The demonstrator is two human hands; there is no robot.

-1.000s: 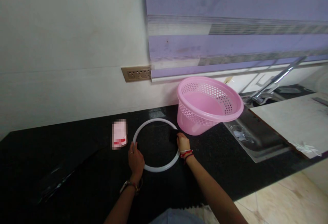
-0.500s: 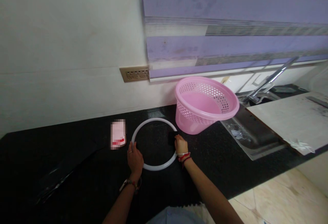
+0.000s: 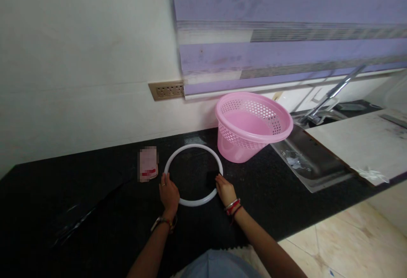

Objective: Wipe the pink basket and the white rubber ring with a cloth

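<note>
A white plastic ring (image 3: 194, 204) lies flat on the black countertop (image 3: 104, 223). My left hand (image 3: 169, 192) is closed on its left side, fingers wrapped over the rim. On the ring's right side, my right hand (image 3: 226, 191) presses a small dark black piece (image 3: 211, 179) against the rim, its fingers closed. Whether that piece is a cloth or a sponge, I cannot tell. Part of the ring is hidden under both hands.
A pink plastic basket (image 3: 237, 148) stands just beyond my right hand. Left of the ring lies a blurred-out pink object (image 3: 148, 163). Some black plastic (image 3: 76, 223) rests further left. At right are a steel sink (image 3: 302, 159), a pale board (image 3: 359, 142) and a faucet (image 3: 337, 91).
My right hand has slid a little toward me along the ring with the black piece. My left hand keeps its grip. The whole view has shifted slightly.
</note>
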